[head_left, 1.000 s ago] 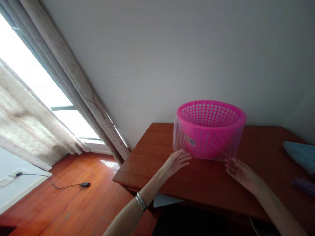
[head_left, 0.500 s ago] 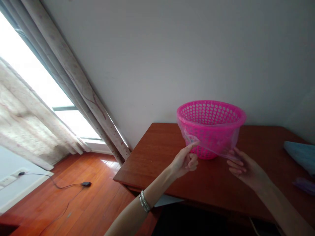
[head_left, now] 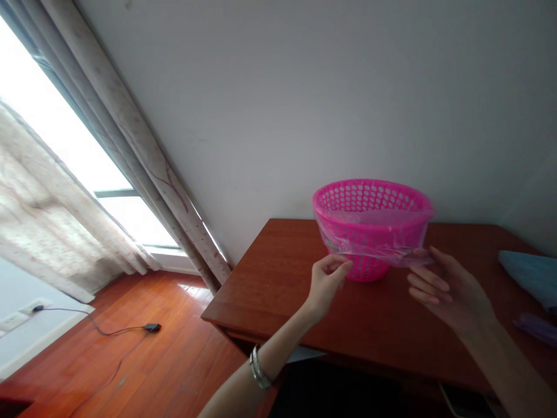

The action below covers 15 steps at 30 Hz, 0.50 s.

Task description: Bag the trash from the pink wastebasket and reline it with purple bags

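A pink plastic basket [head_left: 368, 270] with rows of holes stands upright on the brown desk. Thin clear-purple film, which looks like a plastic bag [head_left: 374, 251], lies over its near rim and hangs down the front. My left hand [head_left: 326, 281], with a silver bracelet on the wrist, pinches the lower edge of the bag at the basket's left front. On the right side, my right hand [head_left: 448, 290] grips a bunched part of the bag between thumb and fingers. Both hands are just in front of the basket.
The brown desk [head_left: 261, 278] stands against a grey wall [head_left: 304, 104]. At its right lie a light blue item [head_left: 528, 276] and a purple crumpled piece [head_left: 537, 328]. A phone-like object [head_left: 465, 400] shows below the desk's front edge. Curtains [head_left: 56, 203], a cable and a black adapter [head_left: 152, 327] are left.
The bag's lower edge has been drawn straighter across the basket's front. My left fingers have curled into a pinch, and my right hand has shifted slightly right.
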Tool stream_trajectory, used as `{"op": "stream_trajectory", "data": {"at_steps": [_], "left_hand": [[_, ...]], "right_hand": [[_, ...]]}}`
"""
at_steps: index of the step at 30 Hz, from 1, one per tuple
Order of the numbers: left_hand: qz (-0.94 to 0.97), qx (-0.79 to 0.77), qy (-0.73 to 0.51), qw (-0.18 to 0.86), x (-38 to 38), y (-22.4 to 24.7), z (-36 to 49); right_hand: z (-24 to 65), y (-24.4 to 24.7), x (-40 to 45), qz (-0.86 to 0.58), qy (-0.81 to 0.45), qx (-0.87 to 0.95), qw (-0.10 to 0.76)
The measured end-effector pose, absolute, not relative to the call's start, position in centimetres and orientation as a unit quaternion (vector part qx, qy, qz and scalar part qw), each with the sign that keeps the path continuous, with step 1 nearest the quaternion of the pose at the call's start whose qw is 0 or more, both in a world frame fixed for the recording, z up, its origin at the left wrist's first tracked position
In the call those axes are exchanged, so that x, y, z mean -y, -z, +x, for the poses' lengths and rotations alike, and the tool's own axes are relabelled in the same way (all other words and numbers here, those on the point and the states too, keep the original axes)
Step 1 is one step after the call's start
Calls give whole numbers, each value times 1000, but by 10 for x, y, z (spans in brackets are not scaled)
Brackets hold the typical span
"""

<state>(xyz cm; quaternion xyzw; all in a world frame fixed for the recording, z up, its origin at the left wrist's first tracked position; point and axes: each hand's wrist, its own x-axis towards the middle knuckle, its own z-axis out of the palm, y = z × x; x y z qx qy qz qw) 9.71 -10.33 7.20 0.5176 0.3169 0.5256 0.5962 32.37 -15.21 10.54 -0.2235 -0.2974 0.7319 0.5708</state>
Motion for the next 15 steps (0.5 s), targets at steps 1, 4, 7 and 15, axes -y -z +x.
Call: {"op": "stream_trajectory", "data": {"at_steps": [1,4,7,15], "left_hand": [[546,-355,-583,486,103,-70,97],[623,-386,-648,208,98,-68,93],[705,-362,-605,75,91,-74,90],[763,-306,-568,-48,84,-83,81]], "right_hand": [[323,-105,153,-230,-725,305,574],[324,-104,154,-250,-698,338,580],[332,-101,156,-292,-636,413,582],[368,-89,170,-513,249,665,483]]}}
